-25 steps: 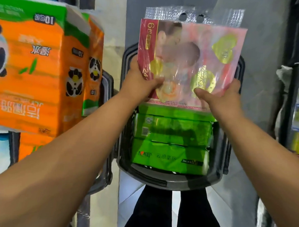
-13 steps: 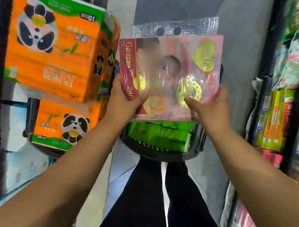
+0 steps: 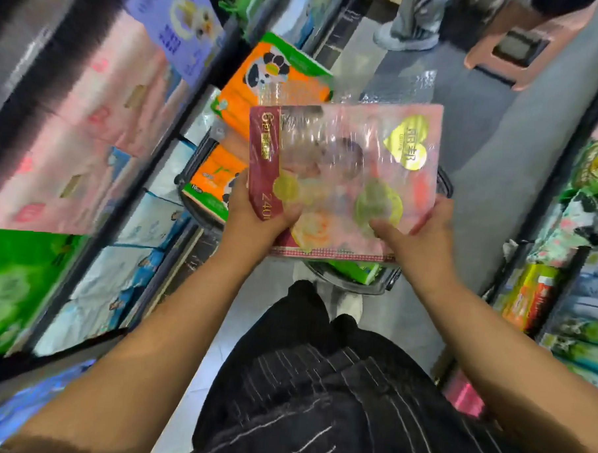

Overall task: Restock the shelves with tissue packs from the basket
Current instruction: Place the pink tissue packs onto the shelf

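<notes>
I hold a pink tissue pack point(image 3: 348, 167) with a dark red side band and a gold heart in front of me, above the basket. My left hand point(image 3: 253, 217) grips its lower left corner, thumb on the front. My right hand point(image 3: 414, 231) grips the lower right edge the same way. The dark basket point(image 3: 387, 281) sits on the floor under the pack, mostly hidden, with a green tissue pack point(image 3: 361, 268) showing in it.
Left shelves point(image 3: 172, 265) hold pink packs point(image 3: 89, 131), a green pack point(image 3: 17, 282) and white-blue packs. A second basket carries orange panda packs point(image 3: 273, 78). More packs fill the right shelves point(image 3: 563, 272). A pink stool point(image 3: 525, 41) and a person's shoe point(image 3: 405, 39) stand down the aisle.
The view has swung up and back from the basket, so both shelf sides and the aisle now show. The pink pack stays in both hands and is raised farther above the basket.
</notes>
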Motion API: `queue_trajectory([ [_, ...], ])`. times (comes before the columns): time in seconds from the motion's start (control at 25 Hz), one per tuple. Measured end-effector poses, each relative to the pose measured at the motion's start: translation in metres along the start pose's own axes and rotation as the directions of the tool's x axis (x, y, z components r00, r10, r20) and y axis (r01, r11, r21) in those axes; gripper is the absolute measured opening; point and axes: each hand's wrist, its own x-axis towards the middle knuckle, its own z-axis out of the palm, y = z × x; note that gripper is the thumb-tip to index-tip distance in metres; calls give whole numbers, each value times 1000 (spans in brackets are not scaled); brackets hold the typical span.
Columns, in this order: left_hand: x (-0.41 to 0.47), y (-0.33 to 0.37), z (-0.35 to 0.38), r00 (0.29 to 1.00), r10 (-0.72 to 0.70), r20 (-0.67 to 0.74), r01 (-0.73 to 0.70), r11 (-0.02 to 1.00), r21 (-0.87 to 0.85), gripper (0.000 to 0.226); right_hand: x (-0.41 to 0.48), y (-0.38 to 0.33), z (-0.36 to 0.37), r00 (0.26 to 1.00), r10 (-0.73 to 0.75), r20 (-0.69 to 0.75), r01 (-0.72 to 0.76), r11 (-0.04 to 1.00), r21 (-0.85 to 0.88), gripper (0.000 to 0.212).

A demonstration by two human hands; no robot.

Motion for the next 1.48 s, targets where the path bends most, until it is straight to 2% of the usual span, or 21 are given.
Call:
queue_trajectory([
  [0.16,-63,24,-44,986,14,-169,-33,993,-115,75,-30,-48,1,983,-160,94,163,987,-17,70],
  [0.28,-103,37,-76,955,11,-295,-54,989,-139,80,-55,-82,10,947,-282,155,284,959,10,69],
  [0.44,-153,43,-133,870,26,-492,-85,992,-97,77,-92,-133,38,870,-417,263,412,908,78,71],
  [0.68,-216,42,-214,728,49,-684,-178,977,-120,82,-148,-199,95,726,-579,372,560,811,169,75],
  [0.84,-252,40,-281,635,76,-769,-207,976,-74,82,-201,-248,140,658,-629,414,590,773,235,80],
  [1.0,-283,42,-344,573,125,-810,-230,973,-12,87,-248,-294,176,588,-679,440,592,732,339,73],
  [1.2,-313,52,-417,463,217,-859,-271,958,96,80,-296,-355,216,491,-772,403,649,633,422,69],
  [1.32,-323,56,-453,419,235,-877,-278,953,123,83,-317,-386,237,448,-808,384,676,587,445,68],
  [1.48,-328,66,-496,370,287,-884,-325,931,166,76,-334,-424,267,409,-835,368,706,545,451,68],
])
